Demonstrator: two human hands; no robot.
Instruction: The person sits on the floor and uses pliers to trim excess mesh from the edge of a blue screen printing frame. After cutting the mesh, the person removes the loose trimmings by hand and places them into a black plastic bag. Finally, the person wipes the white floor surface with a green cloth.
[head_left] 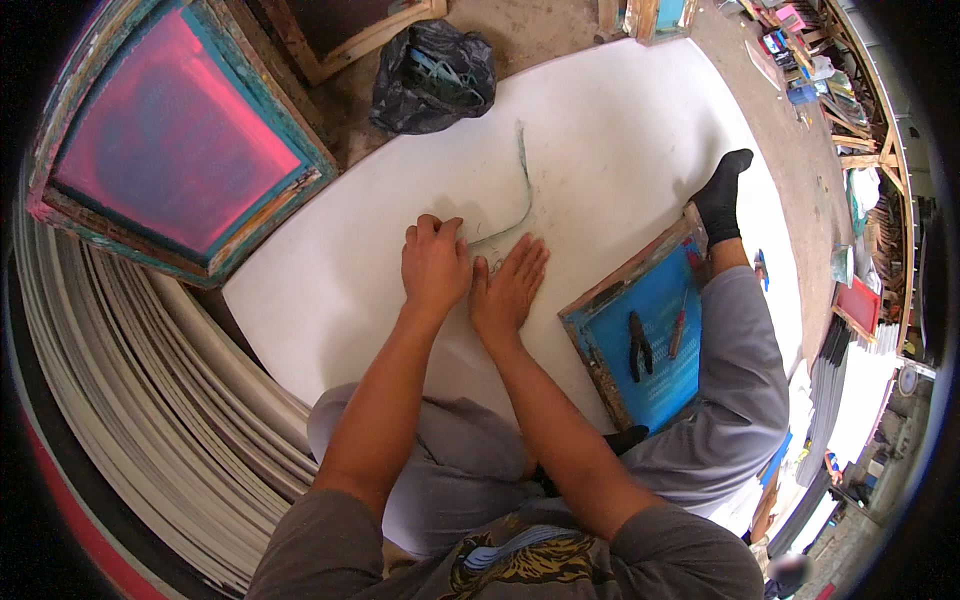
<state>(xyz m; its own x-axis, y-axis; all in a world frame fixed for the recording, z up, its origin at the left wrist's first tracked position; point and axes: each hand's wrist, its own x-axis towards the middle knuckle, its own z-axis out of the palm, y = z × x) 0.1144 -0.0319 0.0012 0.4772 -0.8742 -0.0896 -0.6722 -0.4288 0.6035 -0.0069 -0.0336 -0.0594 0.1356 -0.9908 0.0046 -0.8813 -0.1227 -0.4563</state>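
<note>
A thin dark-green strip (527, 185) curves over the white board (330, 290) I sit on, its near end running to my fingers. My left hand (437, 265) is curled closed around that near end, knuckles up, resting on the board. Beside it my right hand (508, 290) lies palm down, fingers stretched out, just below the strip. Small dark threads lie between the two hands. To the right, black-handled pliers (640, 347) and a thin reddish tool (679, 325) lie on a blue-meshed wooden screen frame (610, 365).
A black plastic bag (435, 80) with greenish scraps sits at the board's far edge. A pink-and-teal screen frame (180, 140) leans at the left, above stacked pale sheets (140, 400). My black-socked foot (722, 195) rests on the right. Cluttered shelves (830, 90) stand at the far right.
</note>
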